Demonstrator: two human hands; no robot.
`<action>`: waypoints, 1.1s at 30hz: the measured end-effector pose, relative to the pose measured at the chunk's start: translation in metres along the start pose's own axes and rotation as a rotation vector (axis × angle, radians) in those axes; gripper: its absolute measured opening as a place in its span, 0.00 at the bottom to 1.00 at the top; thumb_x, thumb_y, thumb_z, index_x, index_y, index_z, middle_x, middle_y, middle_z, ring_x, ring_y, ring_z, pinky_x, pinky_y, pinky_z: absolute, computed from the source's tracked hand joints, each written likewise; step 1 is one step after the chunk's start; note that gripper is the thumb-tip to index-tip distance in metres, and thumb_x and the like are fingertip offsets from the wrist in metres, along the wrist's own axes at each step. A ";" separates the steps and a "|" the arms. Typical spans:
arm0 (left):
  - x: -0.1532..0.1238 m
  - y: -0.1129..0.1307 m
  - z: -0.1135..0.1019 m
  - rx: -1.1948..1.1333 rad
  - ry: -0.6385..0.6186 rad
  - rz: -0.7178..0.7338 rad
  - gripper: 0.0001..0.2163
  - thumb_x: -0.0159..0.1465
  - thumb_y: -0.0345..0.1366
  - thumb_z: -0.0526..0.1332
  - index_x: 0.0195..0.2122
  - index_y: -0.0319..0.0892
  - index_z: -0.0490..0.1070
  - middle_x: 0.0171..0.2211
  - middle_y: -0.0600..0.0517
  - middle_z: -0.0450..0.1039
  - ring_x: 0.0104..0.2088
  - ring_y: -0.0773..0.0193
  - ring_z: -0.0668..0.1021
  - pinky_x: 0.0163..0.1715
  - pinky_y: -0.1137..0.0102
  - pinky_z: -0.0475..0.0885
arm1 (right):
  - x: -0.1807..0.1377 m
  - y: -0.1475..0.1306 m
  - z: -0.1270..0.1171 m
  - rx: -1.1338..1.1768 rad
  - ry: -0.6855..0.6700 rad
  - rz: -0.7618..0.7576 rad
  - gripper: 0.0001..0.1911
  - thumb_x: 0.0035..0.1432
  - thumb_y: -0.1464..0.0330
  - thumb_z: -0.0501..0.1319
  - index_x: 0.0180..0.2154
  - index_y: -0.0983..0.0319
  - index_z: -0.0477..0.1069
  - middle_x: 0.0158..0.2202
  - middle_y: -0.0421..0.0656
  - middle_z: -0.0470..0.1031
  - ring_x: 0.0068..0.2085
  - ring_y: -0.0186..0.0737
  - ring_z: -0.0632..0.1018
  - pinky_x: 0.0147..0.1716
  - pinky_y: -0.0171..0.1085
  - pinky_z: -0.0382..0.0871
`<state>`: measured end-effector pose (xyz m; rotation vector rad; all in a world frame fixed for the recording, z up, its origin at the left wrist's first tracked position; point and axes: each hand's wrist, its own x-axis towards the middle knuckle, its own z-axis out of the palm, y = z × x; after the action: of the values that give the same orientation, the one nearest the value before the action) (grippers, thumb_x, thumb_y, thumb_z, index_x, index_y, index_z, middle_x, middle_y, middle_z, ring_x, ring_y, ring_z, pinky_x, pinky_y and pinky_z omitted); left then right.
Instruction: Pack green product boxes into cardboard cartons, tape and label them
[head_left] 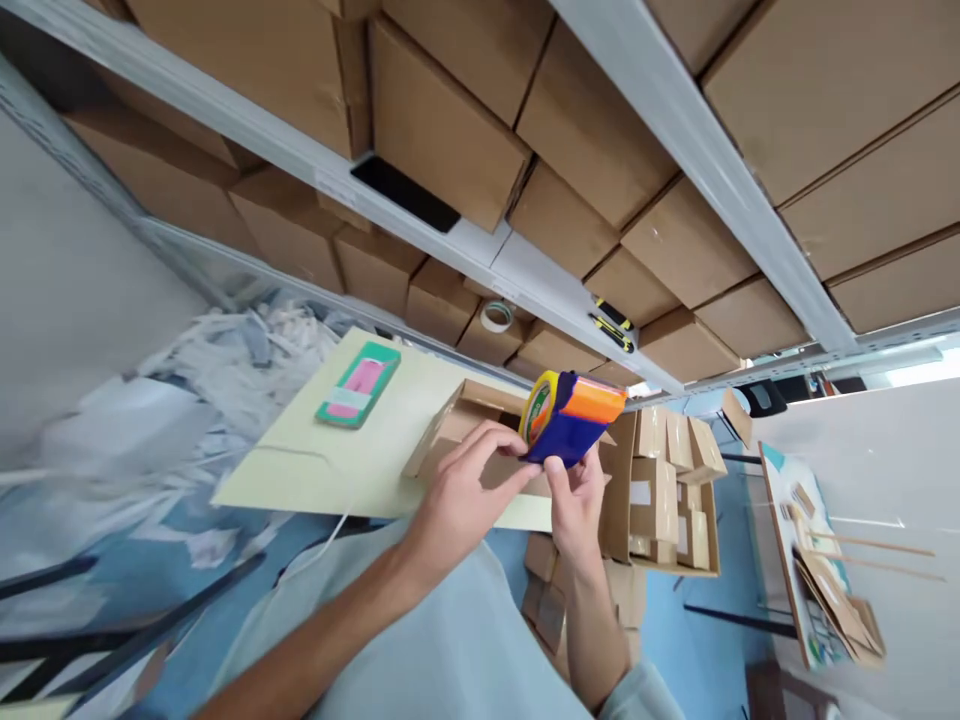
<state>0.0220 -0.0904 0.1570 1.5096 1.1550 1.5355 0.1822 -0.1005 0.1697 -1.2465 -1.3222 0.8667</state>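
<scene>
A tape dispenser, dark blue and orange with a yellow-rimmed roll, is held up over the table's right part. My right hand grips it from below, thumb on the near face; the other fingers are partly hidden behind it. My left hand pinches at its lower left edge, by the roll; whether a tape end is between those fingers cannot be made out. Behind my hands, an open cardboard box rests on the pale table, partly covered by them. A green and pink case lies farther left.
Shelves of cardboard boxes rise in front, with a black flat object, a tape roll and two utility knives. A large carton of small boxes stands right. White wrapping scraps pile up left.
</scene>
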 end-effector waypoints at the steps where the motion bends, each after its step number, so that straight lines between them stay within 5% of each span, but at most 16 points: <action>1: -0.003 0.002 -0.004 0.004 -0.015 -0.001 0.03 0.69 0.34 0.68 0.38 0.46 0.75 0.36 0.54 0.79 0.37 0.63 0.82 0.40 0.72 0.79 | -0.008 -0.002 0.001 -0.015 -0.003 -0.014 0.19 0.70 0.52 0.70 0.52 0.58 0.76 0.44 0.44 0.84 0.43 0.42 0.83 0.47 0.39 0.80; 9: -0.046 -0.005 -0.036 0.074 -0.130 -0.012 0.04 0.73 0.34 0.62 0.43 0.46 0.77 0.38 0.53 0.84 0.37 0.61 0.85 0.39 0.71 0.80 | -0.050 -0.017 0.013 -0.278 -0.140 0.001 0.24 0.70 0.55 0.70 0.61 0.57 0.75 0.56 0.49 0.83 0.55 0.50 0.83 0.58 0.46 0.79; 15: -0.071 -0.015 -0.076 0.143 -0.329 0.034 0.06 0.78 0.37 0.59 0.48 0.47 0.76 0.39 0.52 0.83 0.37 0.60 0.85 0.36 0.71 0.78 | -0.057 -0.012 0.037 -0.208 -0.227 0.262 0.22 0.59 0.50 0.78 0.44 0.59 0.81 0.39 0.43 0.86 0.37 0.43 0.82 0.40 0.38 0.78; 20: -0.070 -0.014 -0.117 0.430 -0.370 0.142 0.08 0.79 0.40 0.59 0.45 0.46 0.75 0.37 0.50 0.81 0.37 0.56 0.84 0.36 0.66 0.77 | -0.071 -0.005 0.070 -0.147 -0.166 0.314 0.24 0.54 0.49 0.80 0.40 0.59 0.83 0.35 0.42 0.85 0.36 0.41 0.80 0.39 0.37 0.77; 24: -0.067 -0.006 -0.144 0.533 -0.455 0.218 0.10 0.79 0.32 0.54 0.45 0.45 0.76 0.40 0.49 0.82 0.40 0.55 0.85 0.40 0.63 0.79 | -0.080 -0.002 0.092 -0.023 -0.188 0.339 0.29 0.52 0.43 0.80 0.41 0.59 0.85 0.37 0.45 0.87 0.38 0.46 0.84 0.42 0.42 0.82; 28: -0.061 -0.004 -0.152 0.527 -0.487 0.261 0.12 0.78 0.29 0.54 0.47 0.45 0.78 0.44 0.47 0.83 0.45 0.54 0.85 0.45 0.61 0.81 | -0.078 0.004 0.102 0.071 -0.255 0.321 0.32 0.52 0.38 0.77 0.41 0.59 0.86 0.40 0.46 0.88 0.41 0.50 0.86 0.45 0.46 0.85; 33: -0.045 -0.004 -0.156 0.388 -0.550 0.239 0.13 0.78 0.34 0.56 0.40 0.50 0.80 0.38 0.51 0.83 0.40 0.57 0.85 0.43 0.64 0.81 | -0.075 0.011 0.094 -0.038 -0.275 0.180 0.24 0.61 0.43 0.75 0.37 0.58 0.84 0.34 0.43 0.85 0.35 0.45 0.84 0.38 0.42 0.83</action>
<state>-0.1288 -0.1501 0.1473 2.2200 0.9972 0.9548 0.0839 -0.1568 0.1279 -1.3252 -1.4624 1.1782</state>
